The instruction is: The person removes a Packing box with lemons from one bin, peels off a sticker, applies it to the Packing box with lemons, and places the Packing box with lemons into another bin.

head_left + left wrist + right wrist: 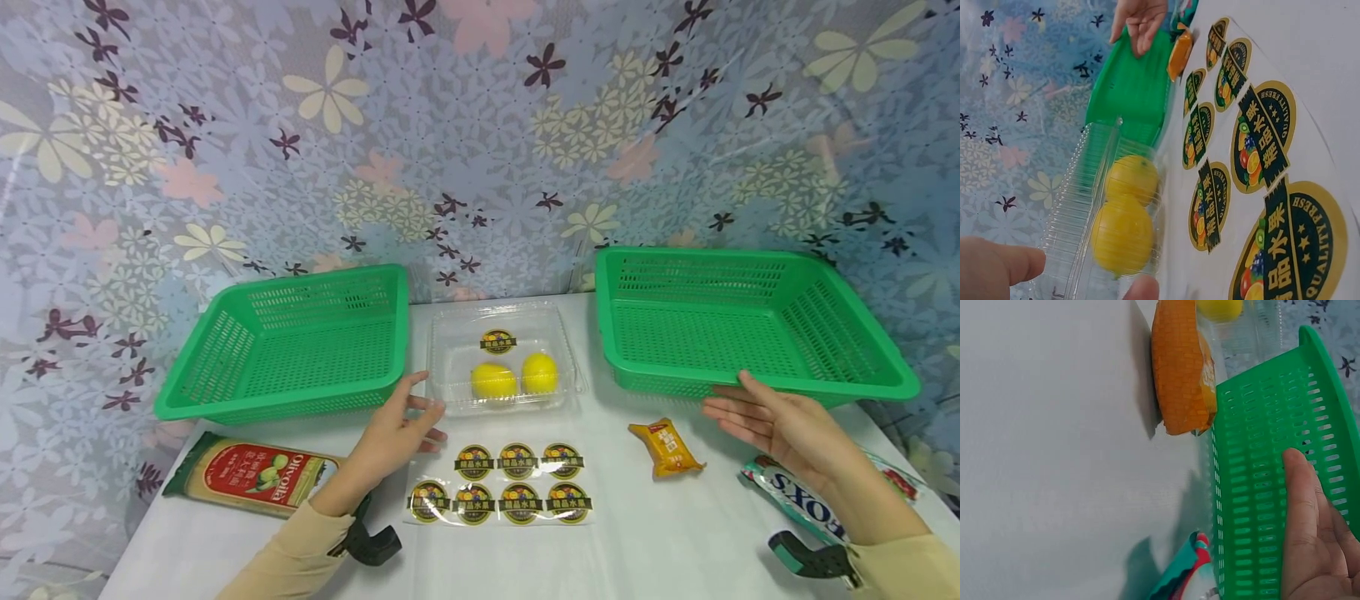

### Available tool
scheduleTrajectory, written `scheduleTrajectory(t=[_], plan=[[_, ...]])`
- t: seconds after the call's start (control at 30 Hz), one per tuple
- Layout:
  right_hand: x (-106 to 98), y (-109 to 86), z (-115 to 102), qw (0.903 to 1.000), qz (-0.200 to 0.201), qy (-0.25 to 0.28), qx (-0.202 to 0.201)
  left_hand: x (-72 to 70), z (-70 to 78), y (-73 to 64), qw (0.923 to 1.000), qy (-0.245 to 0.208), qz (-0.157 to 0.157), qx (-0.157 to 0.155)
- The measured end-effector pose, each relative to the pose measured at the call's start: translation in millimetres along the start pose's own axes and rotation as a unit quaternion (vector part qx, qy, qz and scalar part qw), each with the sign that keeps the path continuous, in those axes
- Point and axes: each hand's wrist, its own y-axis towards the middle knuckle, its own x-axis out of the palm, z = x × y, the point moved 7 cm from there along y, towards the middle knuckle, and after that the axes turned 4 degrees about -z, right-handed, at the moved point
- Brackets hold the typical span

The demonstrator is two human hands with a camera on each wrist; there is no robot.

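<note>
A clear plastic fruit box [450, 342] stands at the back between two baskets. Two lemons [494, 381] lie inside it, and a round black-and-gold sticker [498, 342] shows on its top. My left hand [397, 429] is by the box's front left corner, fingers spread and holding nothing. In the left wrist view, a thumb and fingertip flank the box's near end; whether they touch it I cannot tell. My right hand [787, 429] is at the front wall of the right green basket [750, 385], fingers extended and nothing in them. Contact with the basket is unclear.
A sheet of fruit stickers [498, 483] lies in front of the box. Another green basket [281, 408] stands at left, behind an Olivoila noodle packet [255, 475]. A small orange snack packet [666, 448] and a teal FOX'S bag [795, 496], partly under my right arm, lie at right.
</note>
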Motion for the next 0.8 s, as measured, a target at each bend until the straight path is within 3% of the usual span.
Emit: scheduleTrajectory(t=[0.33,0.8], plan=[[-2.1,0.2,2.0,0.9998,0.005,0.021,0.002,2.1,-7.3,9.9,0.9987,-0.031,-0.003,-0.040],[-4.5,1.0,4.6,0.9997,0.003,0.022,0.003,7.5,-7.4,26.9,0.9923,-0.102,0.006,-0.069]])
